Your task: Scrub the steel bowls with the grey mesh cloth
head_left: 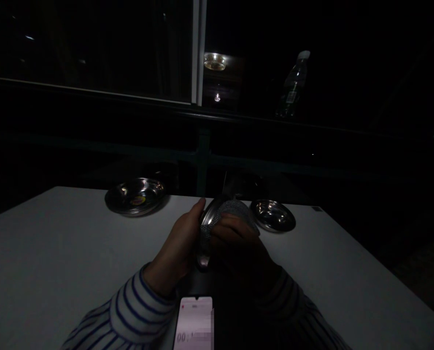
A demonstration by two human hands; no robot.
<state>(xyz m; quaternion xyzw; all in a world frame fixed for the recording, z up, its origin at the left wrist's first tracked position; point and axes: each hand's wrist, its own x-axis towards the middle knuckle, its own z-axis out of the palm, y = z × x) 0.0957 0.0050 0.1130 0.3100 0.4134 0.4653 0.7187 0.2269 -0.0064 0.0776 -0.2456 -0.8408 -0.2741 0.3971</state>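
The easiest writing to read is on the phone [195, 313] at the lower edge of the view, where a bright screen shows large digits beginning "00:"; the rest is blocked out by coarse pixels, and the small line above is too blurred to read. A round yellow-and-red sticker [137, 200] sits inside the stacked metal plates [117, 200] at the far left of the white table [71, 253], its wording illegible in the gloom. The clear bottle [293, 87] beyond the table bears a pale label patch, also unreadable, and a small dark tag [316, 209] marks the table's far right corner. Between the two hands is a shiny metal dish [203, 260], tipped up steeply on its side. The left hand [178, 240] clasps its left edge, thumb pointing up along the rim, the other fingers mostly hidden. The right hand [239, 243] is curled around a grey textured cloth [235, 208], pressing it against the dish, its fingers bent and deep in shadow. Both forearms, in striped sleeves [136, 304], reach forward and converge over the table. Just beyond the right hand, another metal bowl [273, 216] rests on the tabletop.
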